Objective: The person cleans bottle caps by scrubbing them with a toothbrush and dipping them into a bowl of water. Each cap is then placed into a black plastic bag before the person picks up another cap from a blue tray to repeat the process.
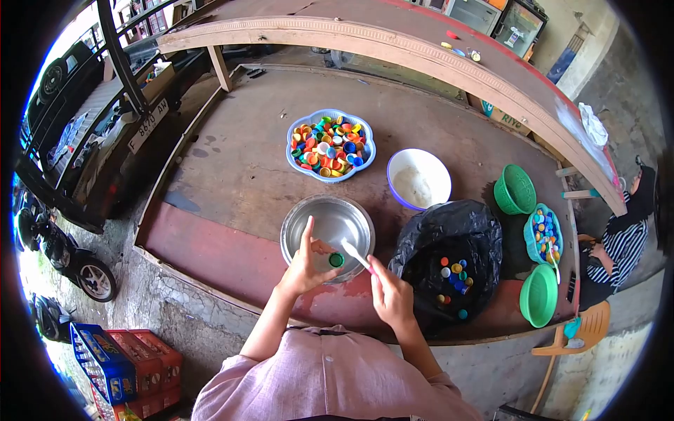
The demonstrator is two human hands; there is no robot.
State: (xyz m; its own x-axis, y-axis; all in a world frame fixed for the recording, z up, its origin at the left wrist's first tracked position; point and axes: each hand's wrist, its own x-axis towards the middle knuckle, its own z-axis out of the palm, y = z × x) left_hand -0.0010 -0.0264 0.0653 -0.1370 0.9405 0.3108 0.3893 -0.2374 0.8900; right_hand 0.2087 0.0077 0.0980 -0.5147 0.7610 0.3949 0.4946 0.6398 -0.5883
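Between the thumb and fingers of my left hand (302, 270) is a green bottle cap (336, 259), its hollow side facing up; the index finger points away. My right hand (392, 298) grips a white and pink toothbrush (359, 255), its head close to the cap but not clearly touching it. Both are over a steel bowl (287, 242) of what looks like water. To the right, a black plastic bag (449, 224) lies spread with several coloured caps (458, 277) in it. Farther back stands a blue scalloped basin (290, 151) heaped with colourful caps (330, 145).
A white and purple bowl (430, 172) stands behind the bag. On the right are green baskets (514, 189), (539, 296) and a light blue basket of caps (531, 242). A raised wooden beam (365, 36) crosses the back. A person in striped clothing (621, 245) sits at the right.
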